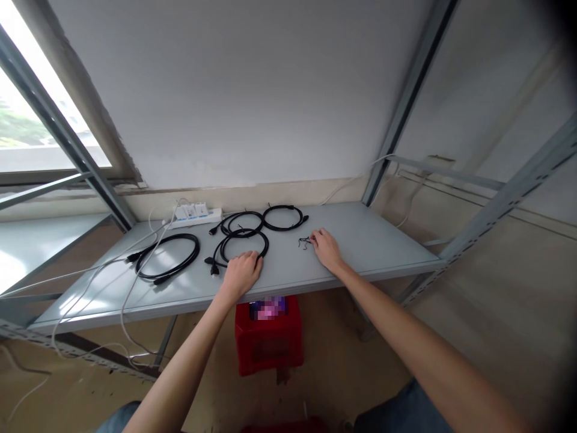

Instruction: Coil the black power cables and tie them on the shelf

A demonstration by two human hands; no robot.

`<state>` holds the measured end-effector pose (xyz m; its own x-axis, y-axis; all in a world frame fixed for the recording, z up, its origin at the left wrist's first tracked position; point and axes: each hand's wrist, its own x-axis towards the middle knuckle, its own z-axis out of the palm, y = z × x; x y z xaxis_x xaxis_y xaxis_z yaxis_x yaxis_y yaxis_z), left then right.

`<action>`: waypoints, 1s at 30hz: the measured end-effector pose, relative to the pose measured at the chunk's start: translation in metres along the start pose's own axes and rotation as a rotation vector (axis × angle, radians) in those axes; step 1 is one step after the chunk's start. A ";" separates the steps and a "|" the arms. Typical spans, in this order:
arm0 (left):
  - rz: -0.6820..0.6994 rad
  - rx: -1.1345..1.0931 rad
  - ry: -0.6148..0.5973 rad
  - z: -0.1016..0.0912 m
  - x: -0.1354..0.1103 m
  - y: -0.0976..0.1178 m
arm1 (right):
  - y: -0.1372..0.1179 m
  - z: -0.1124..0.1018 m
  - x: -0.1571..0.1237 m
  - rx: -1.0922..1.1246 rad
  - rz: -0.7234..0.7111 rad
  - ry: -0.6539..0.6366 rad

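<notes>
My left hand (242,272) rests on the grey metal shelf (369,240), fingers curled over the near edge of a coiled black cable (242,242). My right hand (327,248) lies on the shelf further right, its fingertips pinched on a small black twist tie (305,242). Behind these lie two more black cable coils, one (241,222) overlapping the first and one (283,217) at the back. A larger black cable coil (167,257) sits to the left.
A white power strip (195,214) with plugs stands at the back left, white cords (90,278) trailing off the shelf's left end. A red crate (269,337) sits on the floor under the shelf. Slanted metal frame posts (406,102) rise at the right.
</notes>
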<state>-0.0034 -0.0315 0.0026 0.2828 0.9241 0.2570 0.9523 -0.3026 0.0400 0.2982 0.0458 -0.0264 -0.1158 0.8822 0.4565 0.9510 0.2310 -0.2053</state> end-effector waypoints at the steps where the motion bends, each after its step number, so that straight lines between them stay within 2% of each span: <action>1: -0.006 0.005 0.001 0.000 0.000 0.000 | 0.000 0.000 0.000 -0.008 -0.003 -0.002; 11: -0.001 0.010 0.019 0.001 -0.004 0.001 | 0.005 0.005 0.001 0.021 0.017 0.015; 17: -0.007 -0.007 0.015 0.001 -0.004 -0.001 | -0.003 -0.003 -0.003 0.057 0.066 0.060; 25: 0.029 -0.022 0.010 0.003 -0.003 -0.005 | -0.011 -0.014 -0.005 0.001 0.119 0.032; 30: 0.031 -0.031 0.020 0.004 -0.003 -0.005 | -0.011 -0.015 -0.006 0.041 0.153 0.042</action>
<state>-0.0084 -0.0318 -0.0019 0.3095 0.9094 0.2779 0.9390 -0.3383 0.0612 0.2930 0.0321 -0.0137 0.0420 0.8908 0.4525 0.9440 0.1130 -0.3100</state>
